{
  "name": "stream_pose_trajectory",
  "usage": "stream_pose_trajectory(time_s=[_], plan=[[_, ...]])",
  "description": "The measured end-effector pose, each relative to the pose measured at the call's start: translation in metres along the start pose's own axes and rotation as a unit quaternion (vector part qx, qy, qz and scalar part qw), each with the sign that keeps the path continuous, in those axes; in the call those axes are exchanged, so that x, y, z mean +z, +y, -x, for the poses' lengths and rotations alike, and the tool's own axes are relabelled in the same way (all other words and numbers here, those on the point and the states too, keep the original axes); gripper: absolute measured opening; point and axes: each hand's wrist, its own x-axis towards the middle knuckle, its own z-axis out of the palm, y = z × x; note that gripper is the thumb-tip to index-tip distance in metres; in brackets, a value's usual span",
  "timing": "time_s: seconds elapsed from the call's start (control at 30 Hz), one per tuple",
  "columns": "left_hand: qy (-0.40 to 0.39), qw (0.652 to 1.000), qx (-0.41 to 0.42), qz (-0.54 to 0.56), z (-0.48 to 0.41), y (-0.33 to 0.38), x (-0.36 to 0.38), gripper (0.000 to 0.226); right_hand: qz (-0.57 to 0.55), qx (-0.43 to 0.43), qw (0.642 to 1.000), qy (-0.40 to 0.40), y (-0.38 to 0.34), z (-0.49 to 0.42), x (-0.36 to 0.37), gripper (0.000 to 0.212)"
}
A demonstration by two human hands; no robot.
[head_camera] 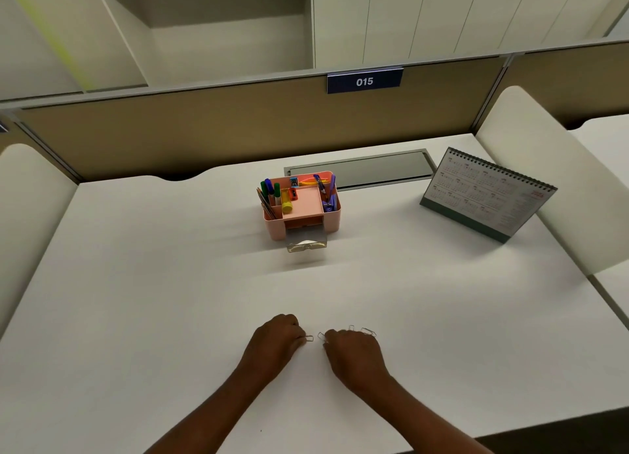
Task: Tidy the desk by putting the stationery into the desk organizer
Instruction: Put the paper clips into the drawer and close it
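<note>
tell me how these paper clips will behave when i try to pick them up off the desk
The paper clips look like thin bent wire, so they are probably very light and stiff. They lie flat on the smooth desk, so they will likely slide rather than lift; pinching one end, as the left hand seems to, should help.

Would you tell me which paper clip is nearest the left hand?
The leftmost paper clip, right at the left hand's fingertips; the other clips lie by the right hand.
</note>
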Motion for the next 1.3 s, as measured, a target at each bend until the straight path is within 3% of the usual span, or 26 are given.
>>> stream_pose_trajectory(time_s=[0.2,0.3,0.47,0.63,0.77,0.93,1.3], plan=[[-0.043,0.994,0.034,-0.096,0.002,0.005,0.004,0.013,0.019,-0.008,0.999,-0.042,-0.007,0.000,-0.001,0.039],[-0.032,0.985,0.062,-0.156,0.003,0.009,0.007,0.031,0.032,-0.019,0.998,-0.051,-0.013,-0.003,-0.005,0.040],[-0.007,0.975,0.086,-0.203,0.005,0.009,0.015,0.037,0.049,-0.024,0.997,-0.057,-0.021,-0.004,-0.012,0.044],[0.028,0.981,0.065,-0.179,0.003,0.014,0.013,0.035,0.061,-0.030,0.995,-0.069,-0.025,-0.003,-0.011,0.046],[0.029,0.993,-0.012,-0.111,-0.003,0.021,0.009,0.035,0.063,-0.044,0.995,-0.067,-0.028,-0.003,-0.014,0.052],[0.047,0.995,-0.088,-0.028,-0.014,0.024,-0.006,0.012,0.054,-0.067,0.995,-0.057,-0.033,-0.006,-0.017,0.071],[0.198,0.967,-0.162,0.015,-0.103,0.037,-0.090,0.016,0.090,-0.087,0.989,-0.078,-0.035,-0.006,-0.019,0.058]])
